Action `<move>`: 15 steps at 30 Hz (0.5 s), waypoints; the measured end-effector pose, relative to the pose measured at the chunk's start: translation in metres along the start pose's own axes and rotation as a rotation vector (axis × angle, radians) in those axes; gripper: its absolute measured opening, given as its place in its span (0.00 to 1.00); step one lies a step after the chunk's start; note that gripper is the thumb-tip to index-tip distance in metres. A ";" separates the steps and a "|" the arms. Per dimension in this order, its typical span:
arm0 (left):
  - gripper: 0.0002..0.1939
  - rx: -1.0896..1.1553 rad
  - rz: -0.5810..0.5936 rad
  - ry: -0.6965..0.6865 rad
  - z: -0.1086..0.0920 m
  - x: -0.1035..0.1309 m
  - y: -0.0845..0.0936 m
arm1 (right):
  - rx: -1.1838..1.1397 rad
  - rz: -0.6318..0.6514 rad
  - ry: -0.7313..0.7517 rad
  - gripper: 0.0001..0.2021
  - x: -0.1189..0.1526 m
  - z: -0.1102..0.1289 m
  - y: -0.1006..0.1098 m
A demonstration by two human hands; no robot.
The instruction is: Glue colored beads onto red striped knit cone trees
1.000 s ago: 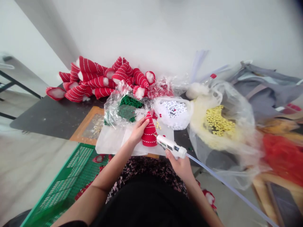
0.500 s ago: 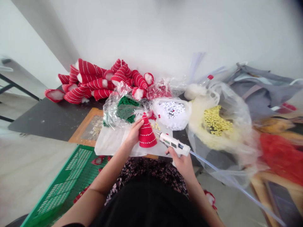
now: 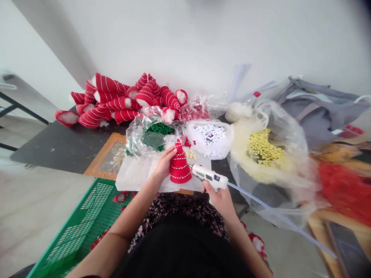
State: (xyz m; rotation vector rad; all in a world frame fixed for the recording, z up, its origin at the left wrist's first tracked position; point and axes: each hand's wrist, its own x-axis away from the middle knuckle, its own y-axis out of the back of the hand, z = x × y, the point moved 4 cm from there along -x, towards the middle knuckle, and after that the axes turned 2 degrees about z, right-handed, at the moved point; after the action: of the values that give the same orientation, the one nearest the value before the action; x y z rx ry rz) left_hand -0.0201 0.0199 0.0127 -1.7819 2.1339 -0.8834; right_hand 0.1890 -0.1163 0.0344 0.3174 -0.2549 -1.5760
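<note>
My left hand [image 3: 165, 162] is closed around the left side of a red felt cone [image 3: 181, 166] wound with white twisted cord, its tip pointing up and away from me. In my right hand [image 3: 218, 196] is a white glue gun [image 3: 209, 176], gripped by its handle, with a long clear glue stick [image 3: 269, 206] trailing from its back. The nozzle meets the cone's right side, low down; whether it touches I cannot tell. White paper [image 3: 133, 173] lies beneath. Several small yellow pompoms [image 3: 191, 155] rest just behind the cone.
Stuffed red cones [image 3: 113, 102] are piled at the back left. Bags of green pompoms [image 3: 158, 129], white pompoms [image 3: 211, 133] and yellow pompoms [image 3: 265, 148] stand behind and to the right. A wooden-framed tray [image 3: 100, 154] lies left, above a green plastic basket [image 3: 78, 216].
My right hand has moved the glue gun slightly left and down, bringing its nozzle to the cone's right side. My left hand keeps hold of the cone, almost in place.
</note>
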 end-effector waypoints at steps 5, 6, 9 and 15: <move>0.22 0.014 -0.085 -0.003 0.003 -0.006 0.004 | 0.256 -0.201 0.044 0.21 0.008 -0.006 0.012; 0.21 0.012 -0.098 -0.011 0.004 -0.008 0.004 | 0.310 -0.222 0.059 0.22 0.011 -0.005 0.014; 0.19 -0.036 -0.083 -0.056 0.004 -0.010 -0.003 | 0.383 -0.176 0.119 0.21 0.017 0.006 0.011; 0.24 -0.217 0.036 -0.132 0.004 -0.007 -0.025 | 0.488 -0.114 0.238 0.22 0.020 0.042 0.003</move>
State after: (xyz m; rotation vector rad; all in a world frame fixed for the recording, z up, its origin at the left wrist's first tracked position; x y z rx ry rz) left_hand 0.0048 0.0235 0.0223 -1.8369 2.2397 -0.5269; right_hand 0.1763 -0.1379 0.0739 0.9057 -0.4410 -1.5568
